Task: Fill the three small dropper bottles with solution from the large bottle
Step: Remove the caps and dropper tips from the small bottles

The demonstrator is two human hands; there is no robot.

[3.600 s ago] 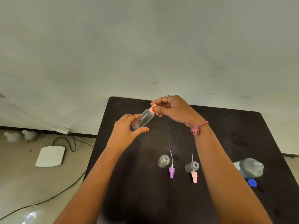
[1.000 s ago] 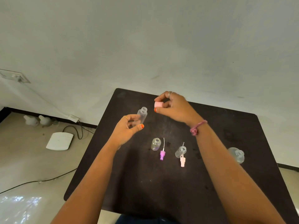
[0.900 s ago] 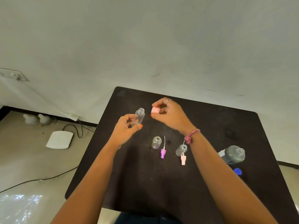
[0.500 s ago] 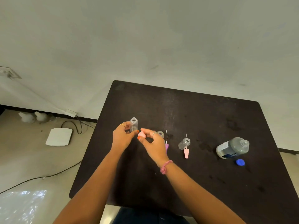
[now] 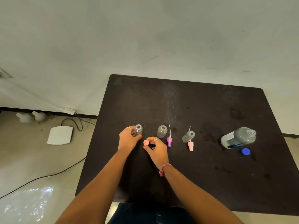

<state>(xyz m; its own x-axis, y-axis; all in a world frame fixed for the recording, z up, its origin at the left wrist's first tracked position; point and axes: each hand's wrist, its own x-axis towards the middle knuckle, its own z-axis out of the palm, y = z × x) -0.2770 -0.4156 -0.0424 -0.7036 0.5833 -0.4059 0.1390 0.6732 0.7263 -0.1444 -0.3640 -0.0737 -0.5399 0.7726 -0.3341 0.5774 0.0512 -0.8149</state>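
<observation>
My left hand point(image 5: 127, 139) grips a clear small dropper bottle point(image 5: 138, 129), standing upright and uncapped on the dark table point(image 5: 186, 167). Just right of it, my right hand point(image 5: 156, 148) pinches its pink cap point(image 5: 146, 143) low over the table. A second open small bottle point(image 5: 161, 131) stands beside a purple dropper cap point(image 5: 169, 141). A third open small bottle point(image 5: 188, 136) stands behind a pale pink dropper cap point(image 5: 190, 145). The large bottle point(image 5: 237, 137) stands uncapped at the right, with its blue cap point(image 5: 245, 151) lying in front of it.
The table's left edge drops to a tiled floor with a white flat device point(image 5: 60, 135), black cables point(image 5: 76, 123) and two white figurines point(image 5: 30, 117) by the wall. A plain wall rises behind the table.
Both hands came down from chest height to the table. The cap came off the bottle; the bottle now stands on the table at the left and the cap is lowered beside it.
</observation>
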